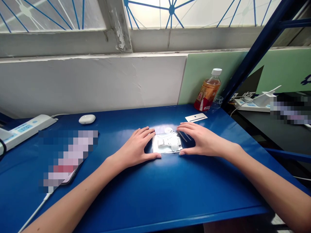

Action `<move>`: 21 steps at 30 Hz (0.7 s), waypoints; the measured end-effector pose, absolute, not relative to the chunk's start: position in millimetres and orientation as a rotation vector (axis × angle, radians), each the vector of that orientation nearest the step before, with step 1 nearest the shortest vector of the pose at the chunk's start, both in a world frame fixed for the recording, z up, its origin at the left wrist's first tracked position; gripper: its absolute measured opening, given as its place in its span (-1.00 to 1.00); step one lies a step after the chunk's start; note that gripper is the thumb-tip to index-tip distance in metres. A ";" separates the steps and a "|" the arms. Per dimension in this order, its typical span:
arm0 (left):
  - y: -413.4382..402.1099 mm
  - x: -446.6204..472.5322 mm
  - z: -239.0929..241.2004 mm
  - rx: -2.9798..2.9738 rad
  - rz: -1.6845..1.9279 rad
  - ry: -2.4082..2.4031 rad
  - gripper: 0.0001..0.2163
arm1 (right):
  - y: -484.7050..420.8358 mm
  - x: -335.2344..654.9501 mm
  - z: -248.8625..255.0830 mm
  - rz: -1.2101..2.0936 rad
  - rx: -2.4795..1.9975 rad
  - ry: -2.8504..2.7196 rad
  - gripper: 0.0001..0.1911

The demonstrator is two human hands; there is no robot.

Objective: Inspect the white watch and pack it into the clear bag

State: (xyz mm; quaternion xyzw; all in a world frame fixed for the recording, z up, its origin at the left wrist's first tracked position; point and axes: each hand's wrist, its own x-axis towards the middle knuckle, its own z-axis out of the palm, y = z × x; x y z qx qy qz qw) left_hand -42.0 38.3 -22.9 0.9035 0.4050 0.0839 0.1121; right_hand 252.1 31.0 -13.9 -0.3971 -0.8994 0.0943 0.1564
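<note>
Pouch (166,142), one, clear and flat, with white contents – lying on the blue desk (150,191), near its middle, between the two hands. Step in hand, by judgement: squaring or steadying the pouch on the desk, neither hand bearing its weight. Left hand (137,145): thumb and fingers spread in a curve about the left end, fingertips at the far corner, thumb just beside the near edge; whether the thumb touches cannot be told. Right hand (200,138): likewise spread, fingers beyond the far right corner, thumb at or just beside the near right corner; no pinch seen. Next move, by judgement: calls for light, even contact at both ends, or a thumb-and-finger pinch on one edge should the pouch be raised, since so thin a piece gives little to grip. Appearance: roughly oblong, long side across the desk, glossy film catching window light; the contents pale, one part blocky at left, one rounded at right, their kind not to be told through the glare. Adjoining: a small white disc (168,130) at the far edge; slender rods (185,136) between pouch and right hand – number uncertain. Beyond the right hand: a white card (196,117), lying flat, and a bottle (207,92), capped, upright.
</note>
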 end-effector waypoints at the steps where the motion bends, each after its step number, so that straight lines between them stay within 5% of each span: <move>1: 38.2 -41.6 -23.6 2.651 0.249 1.192 -0.20 | 30.9 252.1 -13.9 0.278 -1.143 -2.575 -0.23; 11: 36.7 -42.2 -25.2 2.654 0.361 1.168 -0.22 | 31.2 252.2 -14.3 0.281 -1.186 -2.617 -0.23; 21: 27.1 -34.7 -26.5 2.752 0.466 0.952 -0.54 | 29.2 249.8 -13.2 0.318 -1.192 -2.612 -0.25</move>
